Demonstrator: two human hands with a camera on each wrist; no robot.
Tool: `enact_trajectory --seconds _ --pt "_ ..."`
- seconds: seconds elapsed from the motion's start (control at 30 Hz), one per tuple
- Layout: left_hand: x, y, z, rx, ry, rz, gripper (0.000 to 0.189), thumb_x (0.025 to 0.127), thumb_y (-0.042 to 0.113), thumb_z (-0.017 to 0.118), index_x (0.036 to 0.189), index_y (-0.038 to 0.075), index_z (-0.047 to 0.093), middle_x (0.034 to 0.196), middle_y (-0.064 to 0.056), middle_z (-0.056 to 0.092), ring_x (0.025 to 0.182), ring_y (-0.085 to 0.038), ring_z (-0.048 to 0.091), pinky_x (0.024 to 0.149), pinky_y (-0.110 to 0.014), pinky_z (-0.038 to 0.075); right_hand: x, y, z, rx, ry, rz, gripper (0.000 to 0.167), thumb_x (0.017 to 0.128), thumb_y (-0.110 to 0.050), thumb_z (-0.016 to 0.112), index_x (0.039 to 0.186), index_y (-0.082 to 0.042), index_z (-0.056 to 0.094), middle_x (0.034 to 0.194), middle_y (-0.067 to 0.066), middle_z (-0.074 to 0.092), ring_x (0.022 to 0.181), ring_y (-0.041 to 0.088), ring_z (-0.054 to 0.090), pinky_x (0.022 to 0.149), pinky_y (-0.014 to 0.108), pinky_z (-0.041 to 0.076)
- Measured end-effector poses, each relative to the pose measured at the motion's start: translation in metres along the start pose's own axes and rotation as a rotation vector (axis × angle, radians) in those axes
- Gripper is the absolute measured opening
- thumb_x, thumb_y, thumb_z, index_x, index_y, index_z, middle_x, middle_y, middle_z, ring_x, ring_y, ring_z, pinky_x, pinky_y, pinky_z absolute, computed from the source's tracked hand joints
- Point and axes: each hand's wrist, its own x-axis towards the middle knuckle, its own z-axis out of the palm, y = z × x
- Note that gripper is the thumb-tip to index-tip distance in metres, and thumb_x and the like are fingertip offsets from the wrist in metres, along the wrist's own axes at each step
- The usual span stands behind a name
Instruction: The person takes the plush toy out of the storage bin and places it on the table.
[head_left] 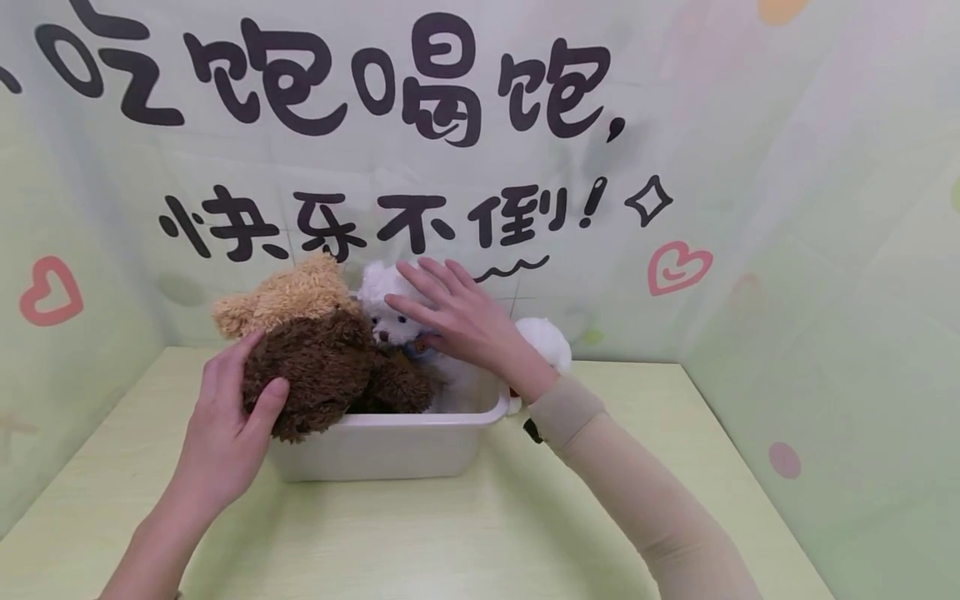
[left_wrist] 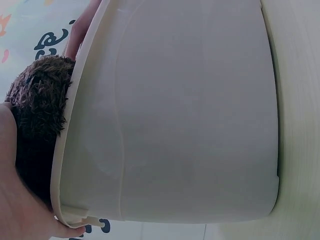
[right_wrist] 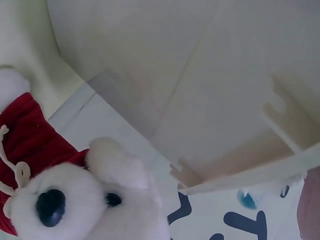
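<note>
A white plastic bin (head_left: 378, 450) holds several plush toys. My left hand (head_left: 228, 417) grips the dark brown plush toy (head_left: 307, 375) at its left side, with the thumb on the front. That toy bulges over the bin's front left rim. Behind it lies a light tan plush toy (head_left: 292, 292). My right hand (head_left: 457, 312) rests with spread, straight fingers on the white teddy bear (head_left: 382, 325), covering part of its head. In the left wrist view, dark brown fur (left_wrist: 42, 95) shows above the rim beside the left hand (left_wrist: 20, 195).
A white plush bear in red clothing (right_wrist: 55, 195) is outside the bin on its right, partly hidden by my forearm in the head view. The pale wooden table (head_left: 405, 550) meets a printed backdrop (head_left: 480, 167) behind the bin.
</note>
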Motion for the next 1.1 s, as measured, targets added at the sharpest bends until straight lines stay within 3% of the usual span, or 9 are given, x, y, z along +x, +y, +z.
enact_trajectory --seconds 0.1,0.33,0.57,0.83,1.0,1.1 --pt "0.0 0.0 0.0 0.001 0.0 -0.002 0.059 0.109 0.026 0.05 0.163 0.015 0.027 0.158 -0.029 0.026 0.139 -0.06 0.029 0.103 -0.08 0.023 0.005 -0.002 -0.001 -0.042 -0.046 -0.026 0.072 0.092 -0.04 0.077 0.155 -0.026 0.047 0.166 0.012 0.03 0.152 0.033 0.027 0.124 0.051 0.017" --pt "0.0 0.0 0.001 0.003 0.004 -0.002 0.059 0.109 0.026 0.05 0.163 0.015 0.028 0.157 -0.029 0.027 0.138 -0.06 0.03 0.103 -0.08 0.023 0.018 -0.008 0.0 -0.095 -0.124 -0.072 0.073 0.095 -0.033 0.074 0.159 -0.028 0.04 0.167 0.007 0.027 0.153 0.029 0.025 0.122 0.055 0.021" --pt "0.0 -0.001 0.0 0.0 0.001 -0.004 0.059 0.109 0.026 0.05 0.163 0.014 0.027 0.157 -0.029 0.026 0.139 -0.06 0.029 0.104 -0.08 0.022 0.025 -0.011 0.001 -0.137 -0.179 -0.074 0.075 0.093 -0.044 0.074 0.159 -0.03 0.039 0.168 0.006 0.025 0.153 0.029 0.025 0.12 0.058 0.023" --pt "0.0 -0.001 0.0 -0.002 0.003 0.003 0.059 0.109 0.026 0.05 0.163 0.013 0.027 0.157 -0.03 0.025 0.14 -0.059 0.027 0.105 -0.079 0.021 0.027 -0.01 0.001 -0.156 -0.203 -0.059 0.063 0.094 -0.045 0.072 0.152 -0.037 0.05 0.165 0.007 0.033 0.146 0.032 0.034 0.111 0.057 0.039" --pt "0.0 -0.001 0.001 0.0 0.001 0.0 0.059 0.109 0.026 0.05 0.163 0.013 0.027 0.157 -0.03 0.025 0.139 -0.059 0.028 0.105 -0.08 0.022 0.023 -0.009 0.0 -0.156 -0.198 -0.058 0.055 0.097 -0.041 0.07 0.149 -0.037 0.054 0.163 0.01 0.034 0.144 0.034 0.036 0.109 0.058 0.041" --pt "-0.001 -0.001 0.001 -0.005 0.002 -0.001 0.059 0.109 0.026 0.05 0.163 0.013 0.027 0.157 -0.03 0.025 0.14 -0.059 0.028 0.105 -0.079 0.021 0.019 -0.007 -0.001 -0.144 -0.151 -0.053 0.048 0.099 -0.034 0.068 0.146 -0.036 0.057 0.161 0.011 0.038 0.142 0.035 0.038 0.107 0.058 0.043"
